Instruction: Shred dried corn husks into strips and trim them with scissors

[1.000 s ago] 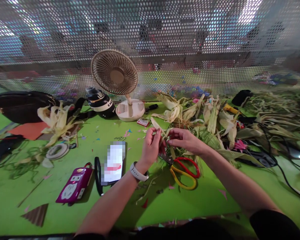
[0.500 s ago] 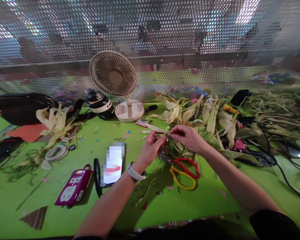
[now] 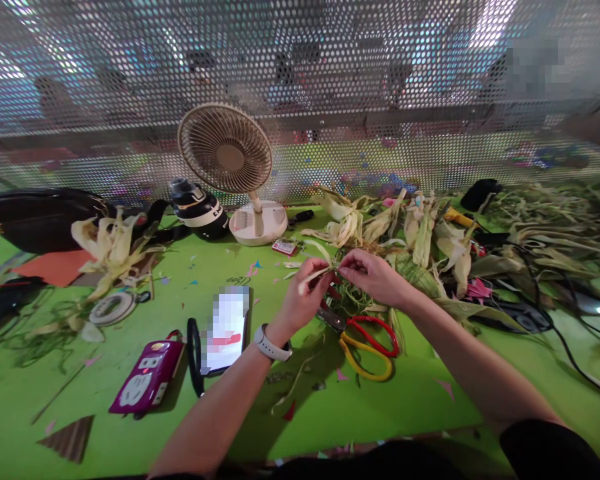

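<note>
The only view comes from a camera on the person's head, above the near edge of the counter [image 3: 390, 413], facing forward and angled down. It looks along both forearms, which enter from the bottom, toward the left hand [image 3: 304, 293] and right hand [image 3: 373, 275] just right of centre, within arm's reach. The wide frame takes in a long stretch of counter, and a perforated screen [image 3: 330, 87] beyond fills the upper part.
</note>
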`<state>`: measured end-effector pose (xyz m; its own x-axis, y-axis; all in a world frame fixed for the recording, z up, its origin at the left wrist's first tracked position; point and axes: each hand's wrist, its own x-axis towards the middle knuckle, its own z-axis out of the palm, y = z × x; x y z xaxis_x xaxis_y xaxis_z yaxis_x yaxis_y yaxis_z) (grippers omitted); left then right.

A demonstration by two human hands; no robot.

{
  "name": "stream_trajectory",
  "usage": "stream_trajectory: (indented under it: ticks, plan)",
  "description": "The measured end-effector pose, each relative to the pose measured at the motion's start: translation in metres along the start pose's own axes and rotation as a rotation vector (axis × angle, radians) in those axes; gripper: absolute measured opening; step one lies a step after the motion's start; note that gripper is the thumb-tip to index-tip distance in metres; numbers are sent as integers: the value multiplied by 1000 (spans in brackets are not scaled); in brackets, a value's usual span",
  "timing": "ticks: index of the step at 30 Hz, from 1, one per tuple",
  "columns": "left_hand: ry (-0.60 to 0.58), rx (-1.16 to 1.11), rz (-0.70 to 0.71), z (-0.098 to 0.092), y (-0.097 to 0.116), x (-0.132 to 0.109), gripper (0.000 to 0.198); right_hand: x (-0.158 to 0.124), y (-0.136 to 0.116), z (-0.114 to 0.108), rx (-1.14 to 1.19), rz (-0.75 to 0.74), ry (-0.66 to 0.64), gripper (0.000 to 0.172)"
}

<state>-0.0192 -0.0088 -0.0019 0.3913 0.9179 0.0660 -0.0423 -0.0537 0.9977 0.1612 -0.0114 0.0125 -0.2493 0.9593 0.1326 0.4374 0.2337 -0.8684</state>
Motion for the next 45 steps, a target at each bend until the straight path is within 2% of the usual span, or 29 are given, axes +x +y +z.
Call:
stream_trajectory:
  ticks: [5, 9, 14, 16, 18, 22, 23, 25, 28, 31, 35, 38, 41, 45]
  plan:
    - [-10, -41, -47, 1, 8, -5, 31, -2, -6, -3, -81, -66, -35, 19]
    - [51, -82, -115, 4, 5, -1, 31, -4, -12, -3, -124, -140, -52, 16]
    - [177, -117, -39, 6, -2, 4, 32, -4, -14, -2, -245, -180, -4, 18]
    - [177, -135, -54, 6, -2, 5, 30, -3, -13, -3, -267, -199, 9, 17]
    - [137, -162, -59, 4, -1, 5, 26, -3, -12, -4, -337, -220, 78, 15]
    - [142, -261, 60, 1, -1, 8, 17, -7, -15, -1, -541, -314, 433, 16]
    - [155, -292, 78, 1, -1, 8, 16, -8, -16, 2, -550, -322, 469, 14]
    - [172, -335, 79, 2, -2, 8, 16, -10, -17, 11, -495, -281, 392, 14]
    - [191, -307, 78, 5, -1, 5, 20, -11, -14, 26, -283, -87, 150, 18]
    - [209, -312, 99, 6, -2, 4, 20, -9, -11, 33, -44, -16, 37, 17]
    - [234, -455, 72, 6, -5, 6, 19, -10, -11, 32, -57, -78, 46, 17]
    - [229, -523, 52, 7, -4, 7, 20, -12, -12, 34, -57, -69, 26, 16]
    - [183, -527, -8, 7, -3, 6, 28, -13, -12, 38, -87, -70, 42, 15]
    - [157, -488, -4, 6, -2, 4, 24, -13, -10, 38, -147, -100, 63, 16]
